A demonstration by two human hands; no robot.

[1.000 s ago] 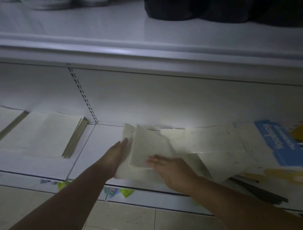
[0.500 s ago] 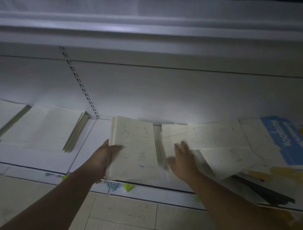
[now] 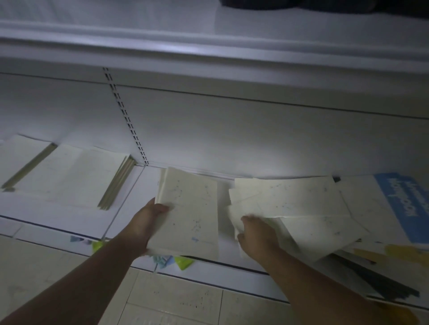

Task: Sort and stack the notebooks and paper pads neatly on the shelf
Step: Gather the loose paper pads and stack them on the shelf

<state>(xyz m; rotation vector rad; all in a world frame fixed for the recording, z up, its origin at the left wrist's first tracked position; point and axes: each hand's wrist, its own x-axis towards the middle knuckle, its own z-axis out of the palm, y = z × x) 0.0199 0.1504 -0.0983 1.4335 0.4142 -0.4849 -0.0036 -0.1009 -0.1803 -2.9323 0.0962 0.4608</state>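
Head view, dim light. White metal shelf (image 3: 58, 215) at floor level, backed by a pale panel with a slotted upright (image 3: 125, 116); an upper shelf (image 3: 209, 44) overhangs it and carries dark items (image 3: 255, 2) at the far top edge, too cropped to identify. Beige floor tiles (image 3: 174, 299) lie nearest the viewer. Small green and blue tags (image 3: 183, 262) hang along the shelf's near lip.

Left of the upright, two squared stacks of cream notebooks lie flat: a neat stack (image 3: 76, 174) and a second stack (image 3: 21, 157) further left. Right of the upright, the left hand (image 3: 148, 220) grips a held bundle (image 3: 192, 208) of cream, faintly speckled notebooks, thumb curled over the cover, the bundle's near end jutting past the shelf lip. Just beside it, the right hand (image 3: 257, 234) has its fingers curled onto the left edge of a loose pile (image 3: 290, 199) of overlapping cream pads, fanned at differing angles. Further right lie a blue-covered notebook (image 3: 404, 206) and, nearer, dark pads (image 3: 376, 276) overhanging the lip.
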